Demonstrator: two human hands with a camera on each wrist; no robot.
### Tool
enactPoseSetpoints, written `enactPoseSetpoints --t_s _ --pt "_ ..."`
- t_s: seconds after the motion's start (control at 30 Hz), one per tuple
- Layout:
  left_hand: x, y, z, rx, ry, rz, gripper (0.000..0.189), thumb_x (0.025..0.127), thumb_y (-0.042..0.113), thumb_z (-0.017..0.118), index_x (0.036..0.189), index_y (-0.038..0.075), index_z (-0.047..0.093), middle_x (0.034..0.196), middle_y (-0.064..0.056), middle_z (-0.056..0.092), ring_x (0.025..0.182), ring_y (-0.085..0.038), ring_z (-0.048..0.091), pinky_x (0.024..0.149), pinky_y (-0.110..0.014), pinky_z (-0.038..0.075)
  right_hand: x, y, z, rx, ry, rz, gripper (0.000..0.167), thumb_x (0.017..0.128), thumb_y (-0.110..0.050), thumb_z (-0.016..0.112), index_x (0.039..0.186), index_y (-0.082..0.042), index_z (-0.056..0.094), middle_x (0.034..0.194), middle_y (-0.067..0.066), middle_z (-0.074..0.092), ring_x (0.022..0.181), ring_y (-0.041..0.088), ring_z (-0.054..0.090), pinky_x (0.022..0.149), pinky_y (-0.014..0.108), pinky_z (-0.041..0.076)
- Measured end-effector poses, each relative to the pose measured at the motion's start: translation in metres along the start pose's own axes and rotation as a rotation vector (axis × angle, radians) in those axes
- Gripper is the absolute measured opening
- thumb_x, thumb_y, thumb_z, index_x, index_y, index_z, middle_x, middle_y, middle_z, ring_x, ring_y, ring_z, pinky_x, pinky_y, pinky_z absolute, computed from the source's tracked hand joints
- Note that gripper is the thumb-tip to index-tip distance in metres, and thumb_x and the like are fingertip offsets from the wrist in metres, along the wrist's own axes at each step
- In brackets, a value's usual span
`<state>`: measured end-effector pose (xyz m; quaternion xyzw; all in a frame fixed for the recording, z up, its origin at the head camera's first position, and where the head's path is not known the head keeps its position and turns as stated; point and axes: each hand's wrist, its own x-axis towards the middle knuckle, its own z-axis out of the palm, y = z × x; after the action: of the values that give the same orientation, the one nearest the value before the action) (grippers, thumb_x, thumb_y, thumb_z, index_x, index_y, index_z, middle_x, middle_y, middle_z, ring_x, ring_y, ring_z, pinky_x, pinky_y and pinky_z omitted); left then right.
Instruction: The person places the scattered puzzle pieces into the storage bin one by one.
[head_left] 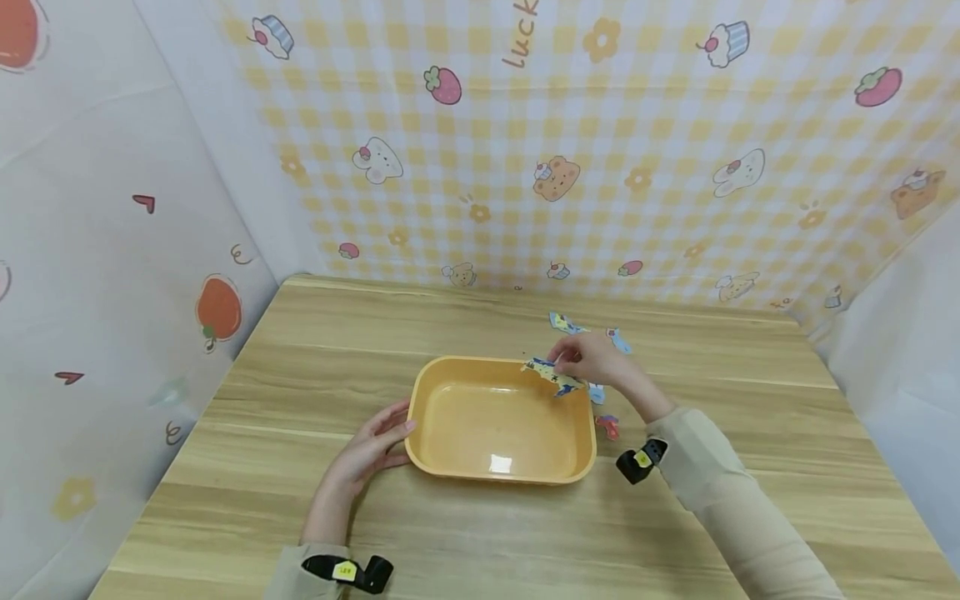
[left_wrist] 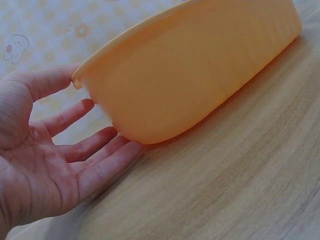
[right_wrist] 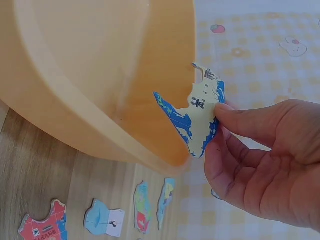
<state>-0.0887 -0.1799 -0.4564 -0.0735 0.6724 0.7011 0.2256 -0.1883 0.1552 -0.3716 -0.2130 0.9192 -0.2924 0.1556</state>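
Observation:
A yellow plastic basin (head_left: 498, 479) with rounded corners stands upright on the wooden table. At its left end, my left hand (head_left: 372, 439) touches the outer wall with spread, fairly straight fingers, and the thumb lies at the rim; the left wrist view shows the fingertips against the basin wall (left_wrist: 190, 75). My right hand (head_left: 596, 360) pinches an irregular map puzzle piece (right_wrist: 202, 110) between thumb and fingers. Cream and blue with printed characters, that piece is over the basin's far right corner. The basin's inside floor (head_left: 487, 425) shows no pieces on it.
Several other map puzzle pieces lie beyond the basin's right end: a red one (right_wrist: 45, 222), a light blue and white one (right_wrist: 103, 219), a green and red one (right_wrist: 142, 207) and a narrow one (right_wrist: 165, 200). A patterned cloth (head_left: 480, 167) hangs behind the table (head_left: 750, 400).

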Motion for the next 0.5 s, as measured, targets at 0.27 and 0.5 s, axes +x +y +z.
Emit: enactPoseSetpoints --t_s 0.27,0.5 --pt "-0.0001 -0.0006 -0.0003 -0.011 -0.012 0.01 0.062 0.09 0.024 0.056 0.142 0.006 0.028 0.145 -0.023 0.029 0.113 -0.025 0.053 0.084 -0.039 0.052 0.0042 -0.0032 0.0029 -0.021 -0.046 0.019 0.01 0.086 -0.006 0.06 0.093 -0.002 0.065 0.082 0.009 0.065 0.07 0.014 0.054 0.063 0.025 0.048" --pt "-0.0007 -0.0008 0.0 -0.009 -0.023 0.017 0.062 0.09 0.025 0.056 0.142 0.006 0.028 0.145 -0.023 0.028 0.112 -0.025 0.053 0.083 -0.039 0.052 0.0067 -0.0078 0.0083 -0.086 -0.123 -0.022 0.007 0.086 -0.004 0.059 0.091 -0.002 0.065 0.081 0.007 0.062 0.071 0.013 0.051 0.064 0.023 0.046"
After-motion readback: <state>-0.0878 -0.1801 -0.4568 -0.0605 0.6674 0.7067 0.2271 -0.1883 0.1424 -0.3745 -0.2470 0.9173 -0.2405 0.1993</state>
